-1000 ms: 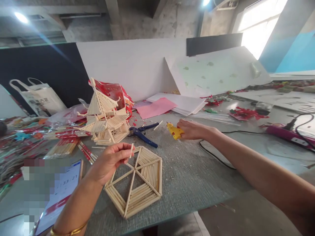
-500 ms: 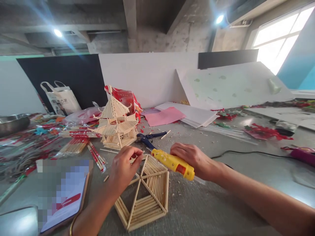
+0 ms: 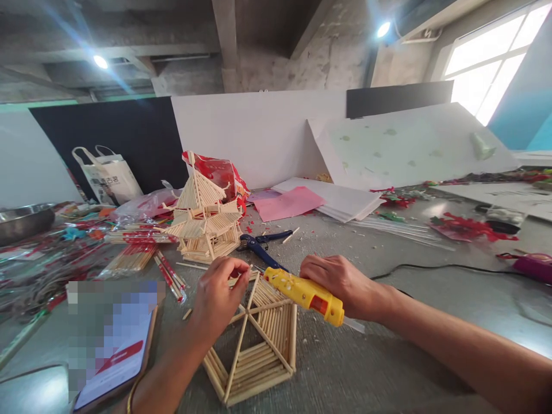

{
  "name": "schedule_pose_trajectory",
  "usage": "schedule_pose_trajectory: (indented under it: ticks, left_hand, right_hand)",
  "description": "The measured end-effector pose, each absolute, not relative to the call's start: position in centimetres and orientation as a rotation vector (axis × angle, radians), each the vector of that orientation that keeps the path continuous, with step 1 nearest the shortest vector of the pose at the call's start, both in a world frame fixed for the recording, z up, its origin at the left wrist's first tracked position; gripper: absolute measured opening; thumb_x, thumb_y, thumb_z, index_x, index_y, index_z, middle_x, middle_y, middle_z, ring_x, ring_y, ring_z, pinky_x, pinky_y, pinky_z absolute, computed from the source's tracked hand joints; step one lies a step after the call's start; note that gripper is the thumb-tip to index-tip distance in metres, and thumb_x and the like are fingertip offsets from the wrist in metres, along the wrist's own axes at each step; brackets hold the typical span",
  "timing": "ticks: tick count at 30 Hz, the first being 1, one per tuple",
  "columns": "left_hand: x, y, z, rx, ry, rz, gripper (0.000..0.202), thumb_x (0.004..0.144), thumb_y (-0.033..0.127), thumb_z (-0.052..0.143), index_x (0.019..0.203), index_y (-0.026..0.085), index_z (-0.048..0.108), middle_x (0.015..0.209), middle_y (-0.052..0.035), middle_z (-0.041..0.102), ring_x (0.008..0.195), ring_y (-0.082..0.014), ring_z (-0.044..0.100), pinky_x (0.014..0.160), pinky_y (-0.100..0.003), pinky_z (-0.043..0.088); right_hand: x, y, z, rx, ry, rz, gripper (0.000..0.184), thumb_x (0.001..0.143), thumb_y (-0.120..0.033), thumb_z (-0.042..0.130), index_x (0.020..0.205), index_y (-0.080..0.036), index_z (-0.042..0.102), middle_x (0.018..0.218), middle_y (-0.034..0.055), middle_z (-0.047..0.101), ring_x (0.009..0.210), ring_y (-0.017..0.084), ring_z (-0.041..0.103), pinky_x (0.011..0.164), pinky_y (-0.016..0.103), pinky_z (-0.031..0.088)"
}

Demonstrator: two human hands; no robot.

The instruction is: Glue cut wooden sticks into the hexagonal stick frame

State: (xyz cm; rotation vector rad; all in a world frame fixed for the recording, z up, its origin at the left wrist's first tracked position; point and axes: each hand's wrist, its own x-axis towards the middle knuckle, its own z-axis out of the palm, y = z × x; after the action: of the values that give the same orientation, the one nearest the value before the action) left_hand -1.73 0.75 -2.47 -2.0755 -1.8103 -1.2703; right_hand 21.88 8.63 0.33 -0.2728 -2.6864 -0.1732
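Note:
My right hand (image 3: 334, 282) is wrapped round a yellow hot glue gun (image 3: 304, 293), a clear glue stick showing at its rear end. The gun's nozzle points left, close to my left fingertips. My left hand (image 3: 222, 287) is pinched above the far left edge of a hexagonal frame of wooden sticks (image 3: 263, 368). Between thumb and finger is a small pale stick end, mostly covered by the fingers. Spokes divide the frame into triangles; some are filled with rows of sticks, others are open. Behind it stands a small stick-built pavilion (image 3: 204, 215).
Blue-handled pliers (image 3: 259, 250) lie beyond the frame. A phone or tablet (image 3: 116, 362) rests at left, near bagged sticks (image 3: 131, 253) and a metal bowl (image 3: 26, 221). Pink paper (image 3: 291, 204) and white boards (image 3: 336, 201) lie behind. A black cable (image 3: 414, 266) runs to the right.
The glue gun's nozzle has dipped slightly and come a little nearer to my left fingertips. My left hand keeps its pinch in almost the same place.

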Motion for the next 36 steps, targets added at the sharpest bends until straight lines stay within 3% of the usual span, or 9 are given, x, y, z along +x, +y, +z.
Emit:
schedule_pose_trajectory:
  ticks: [36]
  left_hand:
    - [-1.86, 0.97, -2.87, -2.07, -1.669, -1.263, 0.006, 0.082, 0.022, 0.051, 0.08, 0.019, 0.056, 0.078, -0.0017, 0.061, 0.078, -0.0147, 0.058, 0.072, -0.026, 0.045]
  right_hand:
    - [21.69, 8.68, -0.23, -0.239, -2.686, -0.168, 0.011, 0.085, -0.018, 0.042, 0.074, -0.017, 0.045, 0.071, 0.0042, 0.051, 0.059, 0.01, 0.042, 0.05, 0.025, 0.032]
